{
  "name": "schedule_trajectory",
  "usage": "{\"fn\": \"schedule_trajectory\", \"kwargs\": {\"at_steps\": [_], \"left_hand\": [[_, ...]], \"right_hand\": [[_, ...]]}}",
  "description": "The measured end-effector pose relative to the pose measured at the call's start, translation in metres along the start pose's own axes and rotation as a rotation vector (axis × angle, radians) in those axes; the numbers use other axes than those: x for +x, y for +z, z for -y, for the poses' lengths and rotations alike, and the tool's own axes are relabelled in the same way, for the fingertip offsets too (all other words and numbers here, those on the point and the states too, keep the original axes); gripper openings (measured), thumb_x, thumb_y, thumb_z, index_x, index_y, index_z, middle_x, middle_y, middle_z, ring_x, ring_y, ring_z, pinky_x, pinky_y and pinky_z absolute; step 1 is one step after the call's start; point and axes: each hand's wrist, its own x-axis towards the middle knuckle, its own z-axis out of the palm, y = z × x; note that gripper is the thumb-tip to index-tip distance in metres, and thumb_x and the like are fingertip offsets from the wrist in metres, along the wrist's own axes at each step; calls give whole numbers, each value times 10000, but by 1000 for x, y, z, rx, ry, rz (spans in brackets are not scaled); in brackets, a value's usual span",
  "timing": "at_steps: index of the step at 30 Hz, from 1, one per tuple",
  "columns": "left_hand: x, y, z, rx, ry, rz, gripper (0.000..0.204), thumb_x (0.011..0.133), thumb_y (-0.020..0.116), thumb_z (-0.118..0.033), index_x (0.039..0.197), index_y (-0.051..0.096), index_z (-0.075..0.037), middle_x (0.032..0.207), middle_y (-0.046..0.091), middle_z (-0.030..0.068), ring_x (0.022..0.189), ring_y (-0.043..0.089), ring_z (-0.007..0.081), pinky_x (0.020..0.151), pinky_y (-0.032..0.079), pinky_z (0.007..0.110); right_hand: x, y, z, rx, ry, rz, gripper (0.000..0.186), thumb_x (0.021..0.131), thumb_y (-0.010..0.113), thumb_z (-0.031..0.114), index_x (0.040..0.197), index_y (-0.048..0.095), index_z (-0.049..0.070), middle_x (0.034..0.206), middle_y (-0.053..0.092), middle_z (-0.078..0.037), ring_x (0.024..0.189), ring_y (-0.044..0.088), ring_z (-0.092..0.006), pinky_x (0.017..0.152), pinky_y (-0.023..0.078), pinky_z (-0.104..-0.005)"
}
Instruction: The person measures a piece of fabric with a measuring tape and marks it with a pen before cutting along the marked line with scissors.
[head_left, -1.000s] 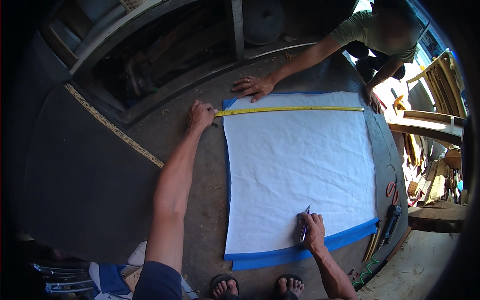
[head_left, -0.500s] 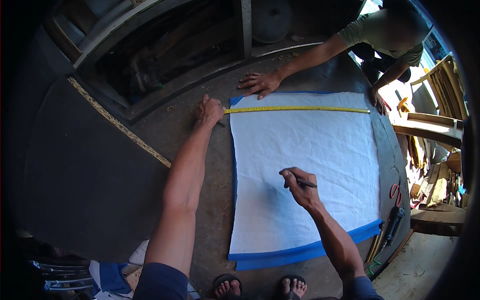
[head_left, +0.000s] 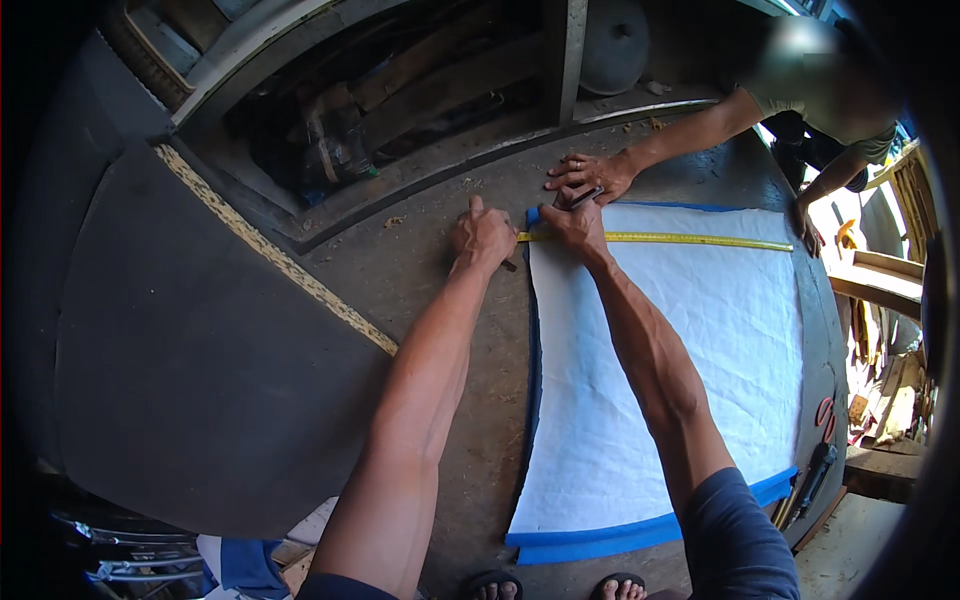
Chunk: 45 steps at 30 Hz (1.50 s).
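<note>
A white sheet of cloth [head_left: 690, 340] lies on the dark table, with blue material [head_left: 600, 548] showing along its edges. Across its far end runs the yellow blade of a tape measure [head_left: 700, 240]. My left hand [head_left: 484, 238] is closed around the tape measure's case end, just off the sheet's left edge; the case is mostly hidden. Near the sheet's far left corner, my right hand [head_left: 580, 225] grips a dark pen [head_left: 588, 197] over the tape. A co-worker's hand [head_left: 592, 176] rests flat right behind mine; their other hand [head_left: 806, 228] is by the tape's far end.
Red-handled scissors [head_left: 825, 416] and a dark tool [head_left: 820, 468] lie at the table's right edge. A dark board [head_left: 220, 350] with a rough chipboard edge covers the left. Beyond the table stands a metal-framed shelf [head_left: 568, 60]; wood scraps [head_left: 895, 395] are heaped at right.
My right hand has moved from the sheet's middle to its far left corner, beside my left hand, still with the pen. The view has shifted, so the scene sits further right.
</note>
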Motion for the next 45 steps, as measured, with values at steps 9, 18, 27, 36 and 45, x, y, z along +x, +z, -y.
{"fn": "schedule_trajectory", "kwargs": {"at_steps": [9, 18, 27, 36, 45], "left_hand": [[2, 0, 7, 5, -22, 35, 190, 838, 757, -331, 969, 788, -196, 1292, 526, 161, 1132, 629, 387, 946, 528, 460], [3, -2, 7, 0, -35, 39, 189, 837, 758, -353, 965, 787, -217, 1319, 518, 151, 1168, 615, 386, 972, 512, 468], [3, -3, 6, 15, -40, 43, 179, 835, 761, -349, 952, 787, -216, 1279, 521, 138, 1152, 620, 378, 964, 513, 466], [4, 0, 8, 0, -32, 42, 174, 839, 757, -347, 948, 783, -213, 1279, 525, 130, 1158, 615, 373, 964, 509, 468], [1, -4, 12, 8, -35, 56, 183, 845, 749, -346, 962, 781, -209, 1289, 519, 141, 1166, 607, 390, 974, 500, 480]], "right_hand": [[-6, 3, 9, -39, -80, 0, 290, 755, 724, 206, 709, 531, -5, 614, 540, -130, 581, 528, -226, 592, 445, -394], [-7, 4, 7, -8, -80, -8, 276, 767, 717, 198, 719, 534, -3, 616, 530, -130, 580, 527, -226, 579, 436, -400], [-7, 8, 4, 29, -109, -40, 267, 777, 723, 190, 725, 543, -1, 630, 545, -132, 591, 540, -250, 594, 444, -409], [-7, 2, 4, 7, -104, 11, 267, 792, 731, 189, 748, 548, 0, 631, 548, -146, 588, 542, -272, 593, 440, -412], [-8, 10, 4, 29, -121, 35, 272, 807, 732, 202, 766, 546, 8, 638, 549, -135, 590, 537, -264, 590, 445, -393]]}}
